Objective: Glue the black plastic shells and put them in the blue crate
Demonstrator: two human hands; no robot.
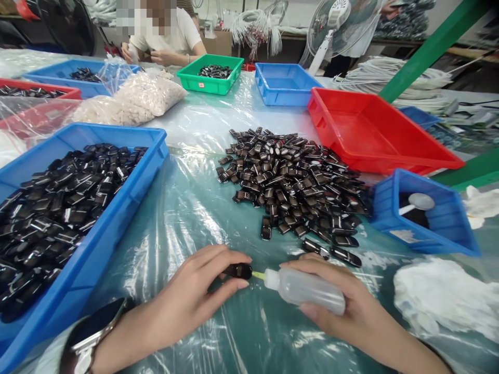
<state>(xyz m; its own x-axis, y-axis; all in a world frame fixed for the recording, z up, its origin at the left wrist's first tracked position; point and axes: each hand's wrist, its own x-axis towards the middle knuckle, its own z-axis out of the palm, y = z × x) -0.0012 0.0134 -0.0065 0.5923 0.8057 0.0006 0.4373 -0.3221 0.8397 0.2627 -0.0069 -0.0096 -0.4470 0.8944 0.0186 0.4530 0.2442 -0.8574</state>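
Observation:
Between the thumb and fingers of my left hand (198, 285) is a small glossy black plastic part (239, 270), its rounded end facing right. My right hand (339, 296) is wrapped round a translucent squeeze bottle (307, 291) lying nearly level. The bottle's thin yellowish nozzle (258, 275) points left at the end of the black part; whether they touch I cannot tell. Beyond both hands spreads a pile of similar black parts (288, 176), with a couple of loose ones (346, 256) close to my right hand.
A blue tray (156, 140) full of black parts stands at left. On the right are a red tray (374, 114), a small blue bin (436, 228) with a scoop (421, 201), and a white crumpled cloth (444, 296). A green tray (208, 85) sits farther back, before a seated person (171, 36).

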